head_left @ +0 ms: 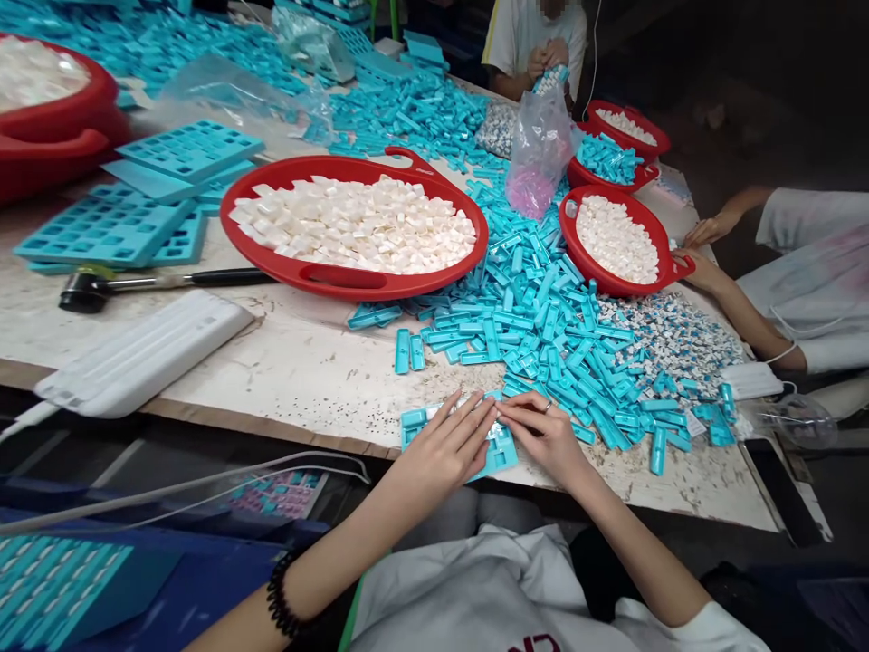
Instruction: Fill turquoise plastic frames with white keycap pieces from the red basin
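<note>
At the table's front edge lies a turquoise tray with square pockets (502, 450), partly covered by my hands. My left hand (444, 451) lies across it, fingers stretched toward the right, with some white pieces showing beside the fingertips. My right hand (547, 439) meets those fingertips over the tray, its thumb and index finger pinched together. Whatever is in the pinch is hidden. Just beyond is a heap of turquoise oblong pieces (543, 308). A red basin (326, 282) full of small white pieces (359, 222) stands behind my left hand.
Stacked turquoise trays (101, 226), a hammer (88, 288) and a white power strip (149, 353) lie at left. More red basins (611, 288) stand at right, near small mixed pieces (672, 335) and a phone (780, 493). One co-worker's hands (706, 263) are at right; another person (536, 45) sits at the back.
</note>
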The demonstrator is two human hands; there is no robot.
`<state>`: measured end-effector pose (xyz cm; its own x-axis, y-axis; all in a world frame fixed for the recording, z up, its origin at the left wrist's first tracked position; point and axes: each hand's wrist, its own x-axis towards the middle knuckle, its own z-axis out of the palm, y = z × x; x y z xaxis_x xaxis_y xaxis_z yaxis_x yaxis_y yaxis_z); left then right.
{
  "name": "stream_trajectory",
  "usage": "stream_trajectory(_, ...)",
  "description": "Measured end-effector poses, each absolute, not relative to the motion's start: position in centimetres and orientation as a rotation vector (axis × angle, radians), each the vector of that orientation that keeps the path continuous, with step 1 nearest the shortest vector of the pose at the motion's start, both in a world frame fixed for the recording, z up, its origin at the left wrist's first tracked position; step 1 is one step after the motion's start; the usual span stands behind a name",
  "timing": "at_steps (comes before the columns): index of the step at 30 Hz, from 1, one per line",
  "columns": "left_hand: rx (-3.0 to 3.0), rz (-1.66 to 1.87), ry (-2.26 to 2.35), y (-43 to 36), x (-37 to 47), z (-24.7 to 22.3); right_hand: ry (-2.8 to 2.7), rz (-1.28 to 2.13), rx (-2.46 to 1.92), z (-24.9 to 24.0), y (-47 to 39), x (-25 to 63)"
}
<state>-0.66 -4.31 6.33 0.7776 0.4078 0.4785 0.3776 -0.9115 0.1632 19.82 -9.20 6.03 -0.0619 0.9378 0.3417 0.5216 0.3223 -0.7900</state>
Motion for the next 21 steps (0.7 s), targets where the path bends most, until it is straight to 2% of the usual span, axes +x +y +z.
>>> stream_trajectory(21, 2.759, 0.841, 0.661, -4.36, -0.42, 6.5, -1.886, 0.241, -1.286, 5.74, -9.62, 20.04)
